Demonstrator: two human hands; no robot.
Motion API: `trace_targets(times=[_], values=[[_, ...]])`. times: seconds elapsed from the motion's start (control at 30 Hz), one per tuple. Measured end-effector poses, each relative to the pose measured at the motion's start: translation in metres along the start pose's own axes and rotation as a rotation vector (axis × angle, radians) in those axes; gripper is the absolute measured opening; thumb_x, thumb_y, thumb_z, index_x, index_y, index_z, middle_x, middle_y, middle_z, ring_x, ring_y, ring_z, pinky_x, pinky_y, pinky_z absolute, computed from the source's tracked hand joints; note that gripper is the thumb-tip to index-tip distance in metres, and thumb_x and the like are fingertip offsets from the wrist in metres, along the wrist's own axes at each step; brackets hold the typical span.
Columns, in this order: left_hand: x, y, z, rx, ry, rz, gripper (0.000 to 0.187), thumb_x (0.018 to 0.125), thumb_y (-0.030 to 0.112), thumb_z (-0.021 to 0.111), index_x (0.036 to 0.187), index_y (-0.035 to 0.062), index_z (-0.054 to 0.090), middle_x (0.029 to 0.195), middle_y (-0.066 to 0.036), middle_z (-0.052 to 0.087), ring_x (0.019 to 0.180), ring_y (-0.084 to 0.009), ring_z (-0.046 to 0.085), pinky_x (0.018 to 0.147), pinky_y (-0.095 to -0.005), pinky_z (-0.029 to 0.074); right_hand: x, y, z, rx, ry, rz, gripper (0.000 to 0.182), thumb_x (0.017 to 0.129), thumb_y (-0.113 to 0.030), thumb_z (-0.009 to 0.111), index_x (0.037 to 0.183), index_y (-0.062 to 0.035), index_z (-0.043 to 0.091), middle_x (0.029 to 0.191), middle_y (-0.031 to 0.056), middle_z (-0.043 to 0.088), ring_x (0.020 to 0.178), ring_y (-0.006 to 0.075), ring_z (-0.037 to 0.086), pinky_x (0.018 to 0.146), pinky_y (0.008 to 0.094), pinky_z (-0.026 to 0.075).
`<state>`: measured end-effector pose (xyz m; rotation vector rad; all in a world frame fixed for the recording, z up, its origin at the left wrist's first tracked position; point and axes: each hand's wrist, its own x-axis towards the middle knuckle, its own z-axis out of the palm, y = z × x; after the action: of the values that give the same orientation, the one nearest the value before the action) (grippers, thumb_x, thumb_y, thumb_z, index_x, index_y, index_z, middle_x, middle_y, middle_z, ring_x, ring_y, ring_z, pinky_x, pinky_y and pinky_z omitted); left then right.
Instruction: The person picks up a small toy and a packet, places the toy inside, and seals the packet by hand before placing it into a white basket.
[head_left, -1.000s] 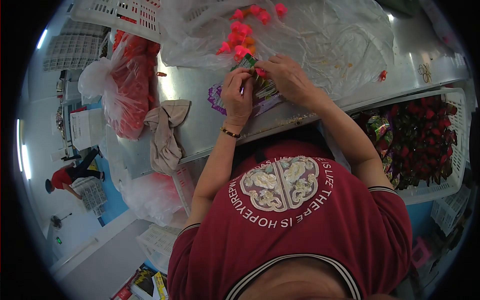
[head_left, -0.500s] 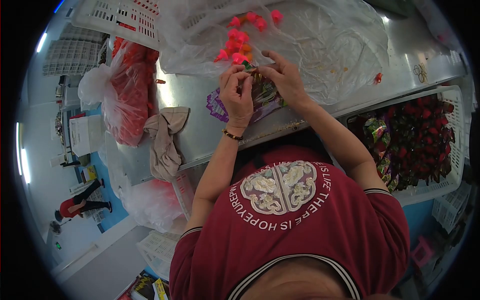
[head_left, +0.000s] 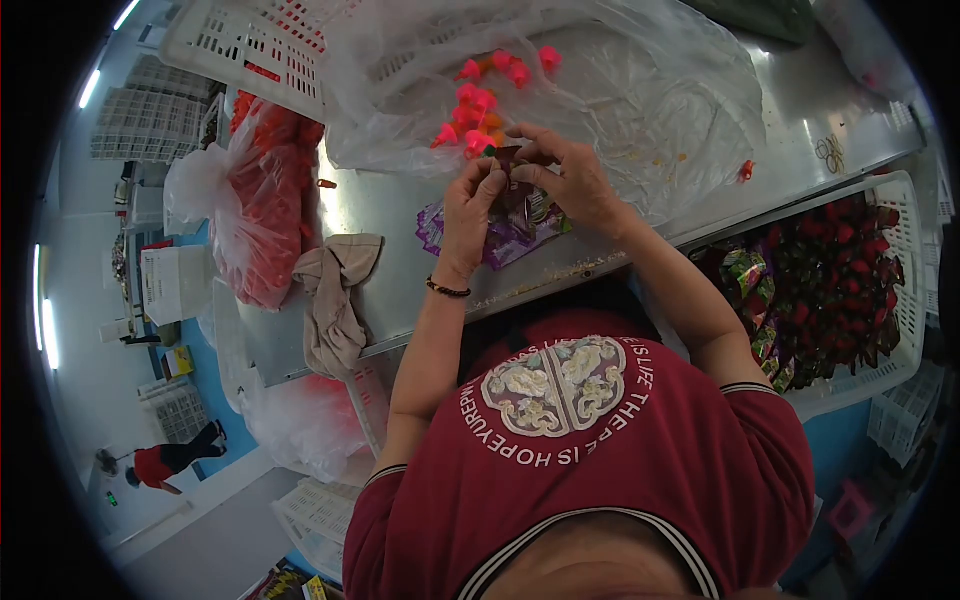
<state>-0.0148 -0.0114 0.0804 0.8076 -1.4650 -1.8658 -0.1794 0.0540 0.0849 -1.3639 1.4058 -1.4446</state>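
Observation:
Above the steel table, my left hand (head_left: 468,215) pinches the left edge of a small dark plastic packet (head_left: 513,172) between thumb and fingertips. My right hand (head_left: 578,185) has its thumb and bent fingers on the same packet's upper right side. A bit of green shows at the left fingertips, too small to name. Under the hands lie several flat purple printed packets (head_left: 520,240), partly covered by the left hand. Just beyond the fingertips, pink and orange plastic pieces (head_left: 480,100) are scattered on a clear plastic sheet (head_left: 640,120).
A white crate (head_left: 905,265) of dark red wrapped pieces stands right, with a printed packet strip at its left side. Left are a crumpled cloth (head_left: 335,300) and a clear bag (head_left: 255,210) of red pieces. Another white crate (head_left: 245,50) tilts behind. A person (head_left: 165,462) walks far left.
Both hands remain on the packet, which now stands more upright and visible between them. My left hand has dropped slightly. The person in the background has moved lower in view.

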Motion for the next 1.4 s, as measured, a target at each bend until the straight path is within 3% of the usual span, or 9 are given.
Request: trace_targets(times=[0.23,0.33,0.4,0.5,0.6,0.83,1.1,1.3,1.4], values=[[-0.003,0.002,0.011,-0.288,-0.013,-0.049,0.017,0.090,0.014,0.065,0.102,0.0019,0.062,0.092,0.001,0.063,0.083,-0.0063,0.057,0.077,-0.0217,0.047,0.007,-0.009,-0.024,0.535,-0.184,0.111,0.044,0.084,0.000,0.064,0.126,0.0033,0.053,0.083,0.0000,0.056,0.077,0.0101,0.057,0.076,0.0255,0.049],[-0.005,0.006,0.013,-0.183,0.053,0.001,0.015,0.089,0.009,0.066,0.102,0.0016,0.062,0.092,0.001,0.063,0.084,-0.0065,0.058,0.077,-0.0213,0.048,0.007,-0.016,-0.024,0.490,-0.110,0.094,0.044,0.083,-0.002,0.066,0.126,0.0018,0.054,0.082,0.0000,0.057,0.078,0.0097,0.057,0.077,0.0260,0.049],[-0.008,0.007,0.015,-0.060,0.075,0.082,0.015,0.088,0.004,0.066,0.102,0.0007,0.062,0.093,0.001,0.063,0.086,-0.0071,0.058,0.078,-0.0215,0.048,0.003,-0.027,-0.024,0.117,-0.084,0.055,0.041,0.082,-0.004,0.067,0.121,0.0006,0.058,0.083,0.0009,0.059,0.078,0.0097,0.057,0.077,0.0266,0.048],[-0.010,0.005,0.021,-0.050,0.112,0.178,0.016,0.087,0.001,0.065,0.102,-0.0003,0.061,0.094,0.000,0.063,0.087,-0.0074,0.058,0.078,-0.0214,0.048,0.004,-0.017,-0.016,-0.055,-0.017,-0.040,0.037,0.080,-0.006,0.069,0.116,-0.0012,0.062,0.083,0.0019,0.061,0.078,0.0103,0.057,0.076,0.0279,0.048],[-0.011,0.001,0.018,0.050,0.147,0.270,0.017,0.087,0.000,0.066,0.102,-0.0009,0.060,0.096,0.000,0.062,0.086,-0.0070,0.057,0.077,-0.0214,0.048,0.004,-0.015,-0.015,-0.035,-0.006,-0.051,0.034,0.079,-0.008,0.070,0.113,-0.0020,0.064,0.083,0.0026,0.063,0.079,0.0117,0.058,0.076,0.0284,0.047],[-0.011,0.004,0.025,0.005,0.158,0.241,0.017,0.087,-0.001,0.064,0.103,-0.0011,0.059,0.097,-0.002,0.061,0.085,-0.0068,0.058,0.077,-0.0208,0.048,-0.002,-0.032,-0.012,-0.176,-0.011,-0.072,0.027,0.078,-0.004,0.070,0.104,-0.0016,0.066,0.084,0.0054,0.065,0.080,0.0153,0.061,0.076,0.0289,0.048],[-0.014,0.012,0.023,-0.348,0.031,-0.051,0.012,0.088,0.005,0.066,0.096,0.0024,0.058,0.096,-0.002,0.062,0.080,-0.0055,0.056,0.073,-0.0200,0.048,-0.005,-0.030,-0.009,-0.193,0.042,-0.155,0.015,0.076,-0.001,0.069,0.091,-0.0019,0.066,0.086,0.0081,0.064,0.082,0.0207,0.062,0.075,0.0307,0.048],[-0.012,0.003,0.022,-0.336,0.058,0.052,0.011,0.087,0.000,0.065,0.086,0.0035,0.054,0.096,-0.002,0.060,0.081,-0.0046,0.052,0.076,-0.0194,0.045,-0.002,-0.023,-0.018,-0.391,0.032,-0.388,0.012,0.075,-0.001,0.069,0.086,-0.0014,0.064,0.078,0.0071,0.062,0.079,0.0229,0.058,0.070,0.0320,0.047],[-0.013,0.014,0.030,-0.267,0.095,0.097,0.012,0.087,-0.002,0.064,0.085,0.0030,0.053,0.095,-0.002,0.060,0.081,-0.0047,0.052,0.076,-0.0194,0.044,0.001,-0.021,-0.022,-0.405,-0.021,-0.361,0.009,0.075,-0.002,0.070,0.082,-0.0019,0.064,0.075,0.0061,0.062,0.075,0.0218,0.056,0.067,0.0325,0.046]])
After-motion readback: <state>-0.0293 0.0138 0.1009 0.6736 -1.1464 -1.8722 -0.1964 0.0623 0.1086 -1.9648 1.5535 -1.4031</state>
